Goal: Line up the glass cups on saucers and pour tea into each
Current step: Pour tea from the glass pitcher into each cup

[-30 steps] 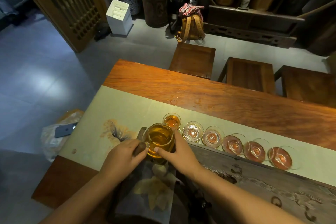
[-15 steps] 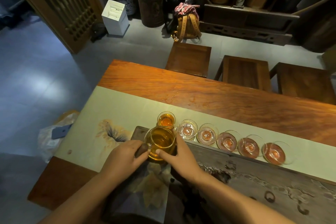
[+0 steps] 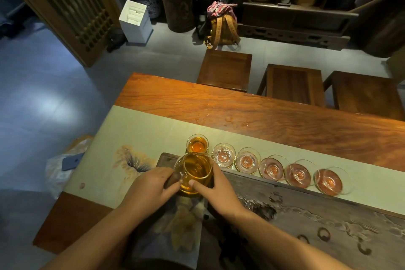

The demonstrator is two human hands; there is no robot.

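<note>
A glass pitcher [image 3: 195, 170] of amber tea hangs over the near-left end of a row of glass cups on saucers. My left hand [image 3: 151, 188] grips its dark handle. My right hand [image 3: 215, 188] steadies its right side with thumb and fingers. The pitcher's spout points right, toward the second cup [image 3: 223, 155], which looks empty. The leftmost cup [image 3: 197, 143] holds amber tea. Further right stand several more empty cups, from the third cup [image 3: 247, 160] to the last cup [image 3: 328, 181] on its reddish saucer.
The cups stand on a pale table runner [image 3: 140, 133] over a long wooden table [image 3: 252, 114]. A dark carved tea tray [image 3: 317, 215] lies along the near side. Three wooden stools [image 3: 225, 69] stand beyond the table. A phone [image 3: 72, 161] lies on a bag at the left.
The pitcher has shifted a little to the right, from the filled leftmost cup toward the second cup. Both hands keep their hold on it.
</note>
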